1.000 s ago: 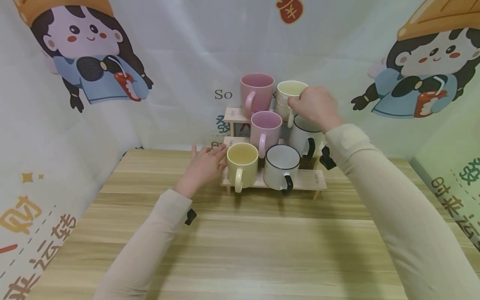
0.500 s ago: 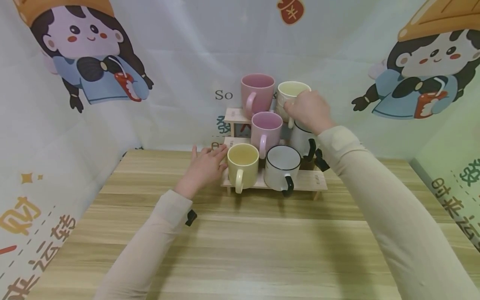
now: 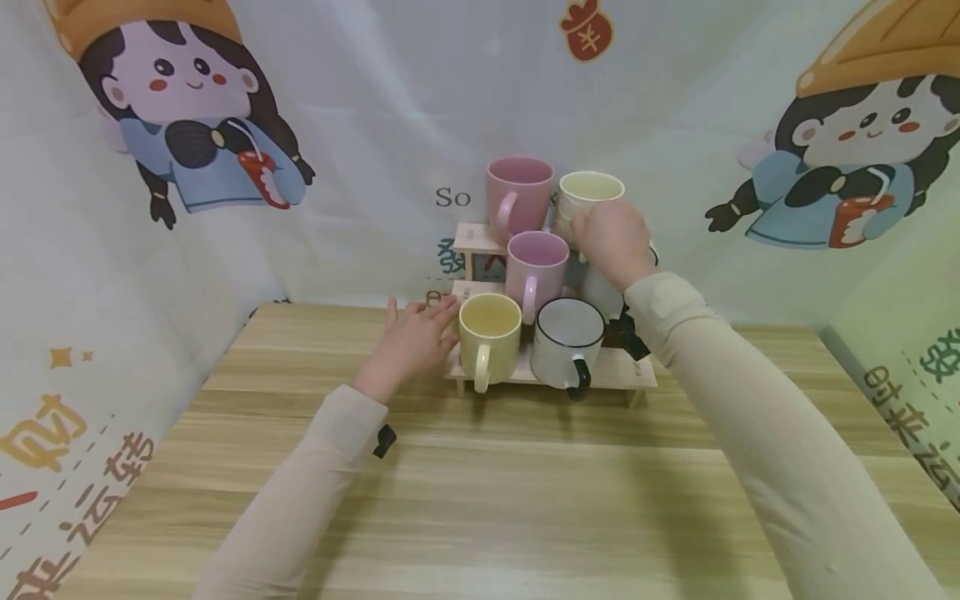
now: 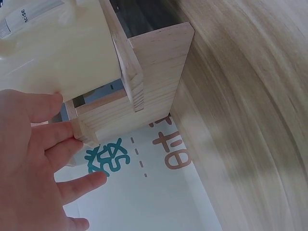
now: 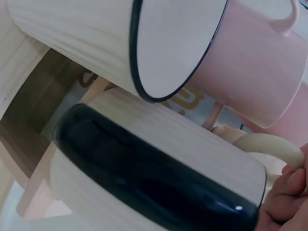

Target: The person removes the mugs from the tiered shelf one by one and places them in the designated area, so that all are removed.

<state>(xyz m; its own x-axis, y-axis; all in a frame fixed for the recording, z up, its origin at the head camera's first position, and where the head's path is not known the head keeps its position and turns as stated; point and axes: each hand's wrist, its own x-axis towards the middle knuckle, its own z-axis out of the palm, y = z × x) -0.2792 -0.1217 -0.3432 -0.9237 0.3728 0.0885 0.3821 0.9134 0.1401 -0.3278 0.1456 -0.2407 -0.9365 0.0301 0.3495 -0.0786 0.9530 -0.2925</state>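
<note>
In the head view, a three-step wooden rack (image 3: 622, 367) bears several mugs. My right hand (image 3: 615, 242) reaches to the cream mug (image 3: 590, 188) on the top step. Its fingers pinch that mug's handle (image 5: 272, 144) in the right wrist view. Below this hand stands a white mug (image 3: 600, 293) with a black handle, partly hidden. My left hand (image 3: 412, 340) has its fingers extended at the rack's left end, touching the wood of a step (image 4: 84, 132). Its thumb lies against or close to the yellow mug (image 3: 489, 346) on the lowest step; contact is unclear.
A dark pink mug (image 3: 519, 196) stands left of the cream one. On the middle step is a light pink mug (image 3: 536, 262). Another white mug (image 3: 567, 342) with a black rim stands on the lowest step. A printed cloth (image 3: 360, 167) hangs behind the wooden table (image 3: 495, 500).
My right hand has come down and left over the cream mug's front, now covering more of the white mug below. The left hand stays in place. The head view has tilted up slightly.
</note>
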